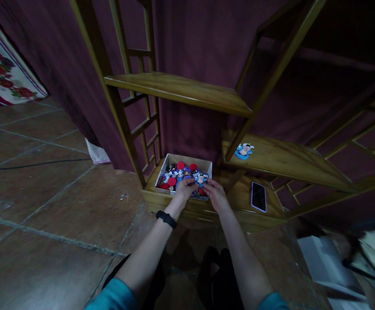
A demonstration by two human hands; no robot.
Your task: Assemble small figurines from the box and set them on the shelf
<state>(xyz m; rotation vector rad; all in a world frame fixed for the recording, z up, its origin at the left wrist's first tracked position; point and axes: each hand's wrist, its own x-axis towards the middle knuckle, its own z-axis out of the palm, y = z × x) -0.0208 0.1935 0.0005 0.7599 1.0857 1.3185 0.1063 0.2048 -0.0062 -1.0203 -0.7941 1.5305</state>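
Clock taken from the box's middle, noon at top of view. Far left, 10 o'clock: floral cloth (4,69) beside the purple curtain (58,82). At 7: black wristband (166,218) on the left wrist. Centre: open white box (161,172) on the low wooden cabinet, full of figurines, red discs (181,165) among them. Left hand (184,189) at 6, fingers curled, gripping blue-based figurine (201,179) over the box's 3 o'clock side. Right hand (215,193) at 4, fingertips pinching the same piece. At 2: similar shelf figurine (244,151). Toward 4, farther out: phone (258,197), lying flat.
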